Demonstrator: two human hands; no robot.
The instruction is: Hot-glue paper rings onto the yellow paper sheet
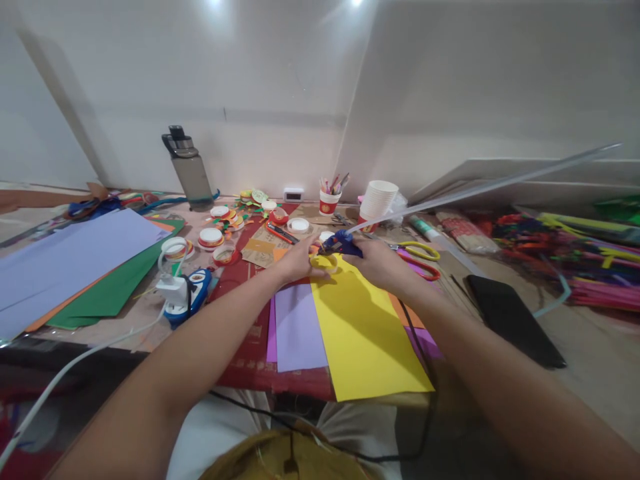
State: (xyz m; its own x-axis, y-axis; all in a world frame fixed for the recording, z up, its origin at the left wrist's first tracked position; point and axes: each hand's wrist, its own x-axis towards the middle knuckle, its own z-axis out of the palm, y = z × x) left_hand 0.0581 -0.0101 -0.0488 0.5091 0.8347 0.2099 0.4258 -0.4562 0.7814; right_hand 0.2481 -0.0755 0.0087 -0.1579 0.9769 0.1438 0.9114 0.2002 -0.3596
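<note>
My right hand (367,258) is wrapped round a dark blue glue gun (344,244), with a long clear glue stick (480,184) rising from its back to the right. The gun's tip points left, close to my left hand (300,260). Between the fingers of my left hand is a small yellow paper ring (324,265). Both hands are over the top edge of a yellow sheet (367,333), which lies on a lilac sheet (298,327) and other coloured paper.
Small cup pieces (211,237), a bottle (191,173) and a power strip (189,300) stand left. Stacked paper cups (379,200), red and yellow scissors (423,251), a black phone (515,320) and pipe cleaners (540,240) lie right. A cable hangs at the front.
</note>
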